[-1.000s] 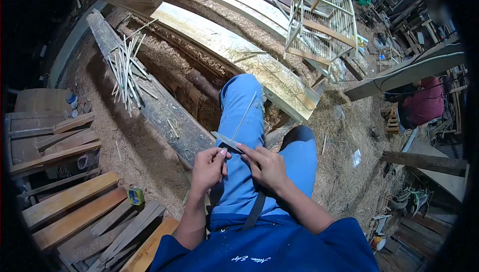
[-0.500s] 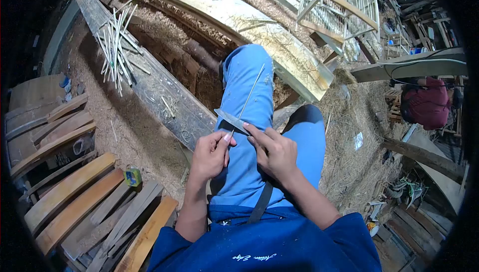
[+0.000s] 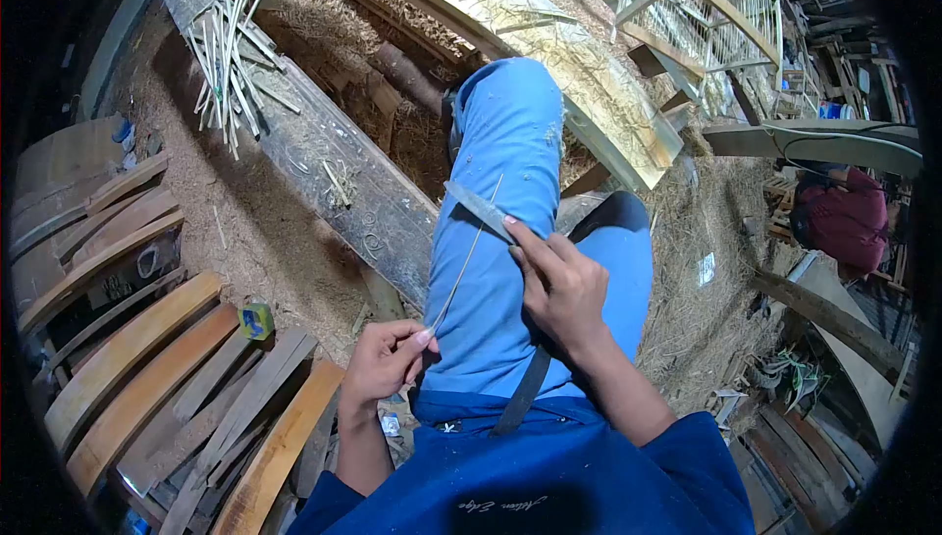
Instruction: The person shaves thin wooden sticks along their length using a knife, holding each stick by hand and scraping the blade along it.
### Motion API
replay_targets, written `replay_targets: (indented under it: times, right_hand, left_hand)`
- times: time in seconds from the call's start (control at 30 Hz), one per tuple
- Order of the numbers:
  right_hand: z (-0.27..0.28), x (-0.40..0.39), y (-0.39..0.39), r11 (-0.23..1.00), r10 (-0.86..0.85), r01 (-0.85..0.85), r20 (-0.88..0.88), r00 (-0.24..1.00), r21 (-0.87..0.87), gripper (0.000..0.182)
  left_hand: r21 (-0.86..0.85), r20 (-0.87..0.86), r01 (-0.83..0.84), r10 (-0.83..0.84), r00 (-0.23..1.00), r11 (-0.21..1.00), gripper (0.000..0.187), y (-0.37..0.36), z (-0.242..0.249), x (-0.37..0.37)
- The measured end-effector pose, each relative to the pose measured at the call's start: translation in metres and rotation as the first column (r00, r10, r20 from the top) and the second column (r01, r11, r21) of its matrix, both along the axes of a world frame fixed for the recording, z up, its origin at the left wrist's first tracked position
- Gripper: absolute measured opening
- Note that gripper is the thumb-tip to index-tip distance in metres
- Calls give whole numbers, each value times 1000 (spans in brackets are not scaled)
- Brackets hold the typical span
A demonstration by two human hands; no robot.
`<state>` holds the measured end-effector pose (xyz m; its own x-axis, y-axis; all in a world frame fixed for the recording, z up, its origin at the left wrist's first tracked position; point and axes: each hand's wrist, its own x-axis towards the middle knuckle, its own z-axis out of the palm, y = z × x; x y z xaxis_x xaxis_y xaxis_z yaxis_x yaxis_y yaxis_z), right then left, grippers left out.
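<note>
My left hand (image 3: 388, 363) pinches one end of a thin wooden strip (image 3: 457, 282) between thumb and fingers, beside my thigh. The strip runs up and away over the blue trouser leg (image 3: 510, 123), crossing the knife near its far end. In my right hand (image 3: 571, 292) is a knife (image 3: 475, 205), its flat grey blade pointing up and left over the thigh. My index finger lies along the blade; the handle is hidden by the fingers. Blade and strip appear to touch where they cross.
A bundle of thin strips (image 3: 231, 64) lies on a long plank (image 3: 324, 147) at left. Curved boards (image 3: 128, 348) and a yellow-green tape measure (image 3: 256, 321) are at lower left. A pale beam (image 3: 589, 93), a slatted frame (image 3: 706, 5) and another person (image 3: 844, 216) are at right.
My left hand has moved down and left towards my body, drawing the strip along past the blade. My right hand with the knife stays near the thigh. The view has shifted slightly.
</note>
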<state>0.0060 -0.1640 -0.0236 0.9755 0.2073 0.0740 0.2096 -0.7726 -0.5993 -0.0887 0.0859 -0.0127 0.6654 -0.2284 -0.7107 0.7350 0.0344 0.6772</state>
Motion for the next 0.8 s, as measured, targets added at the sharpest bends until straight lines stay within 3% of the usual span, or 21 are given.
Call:
replay_targets:
  times: [0.13,0.2,0.23,0.33,0.4,0.53,0.67,0.8]
  right_hand:
    - [-9,12,-7,995,-96,97,-17,995,28,35]
    - [-16,18,-12,955,-123,118,3,992,272,35]
    - [-7,18,-14,962,-99,113,-69,993,248,35]
    - [3,12,-11,947,14,-13,0,1000,320,35]
    - [0,3,-8,934,3,14,-46,999,358,39]
    - [-6,2,-9,929,23,-8,-36,999,369,38]
    - [-6,0,-8,936,2,22,-69,998,352,38]
    - [-13,-3,-11,957,-7,10,-13,1000,289,33]
  left_hand:
    - [14,13,-80,80,997,997,26,-6,1,5]
    - [85,57,-118,113,992,989,25,-20,6,23]
    - [77,119,-105,95,988,992,24,-24,1,32]
    - [140,147,-89,68,987,986,23,-46,1,72]
    - [161,231,-96,57,971,982,22,-63,-3,91]
    - [293,315,-98,1,949,951,22,-78,-15,104]
    - [200,333,-167,93,938,966,23,-80,-16,93]
    - [234,316,-189,110,942,954,21,-81,-12,81]
